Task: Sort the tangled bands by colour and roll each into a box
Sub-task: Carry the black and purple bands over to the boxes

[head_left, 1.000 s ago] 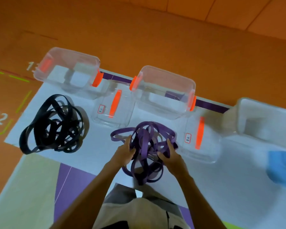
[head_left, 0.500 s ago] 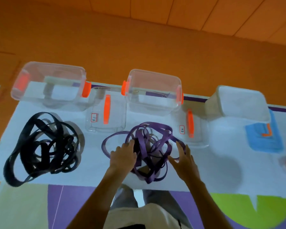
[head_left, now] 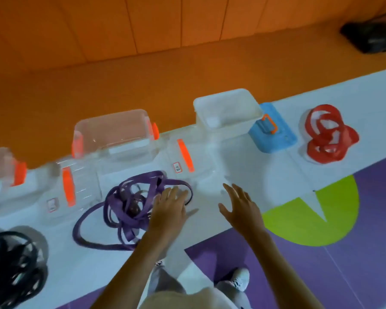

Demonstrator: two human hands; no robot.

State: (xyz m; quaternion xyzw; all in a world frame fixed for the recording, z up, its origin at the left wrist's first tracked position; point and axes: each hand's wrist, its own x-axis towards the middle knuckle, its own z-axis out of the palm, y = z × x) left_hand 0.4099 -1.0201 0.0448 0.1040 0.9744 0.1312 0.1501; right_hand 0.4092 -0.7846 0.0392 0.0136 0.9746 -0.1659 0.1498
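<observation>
Purple bands [head_left: 118, 217] lie tangled, unrolled; left grip [head_left: 168, 210] and right grip [head_left: 239, 206] both spread, holding nothing. Risk: loose loops snagging when lifted.

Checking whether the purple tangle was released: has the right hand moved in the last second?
Yes. The right hand left the purple band tangle and shifted right, past the clear lid's orange handle.
</observation>
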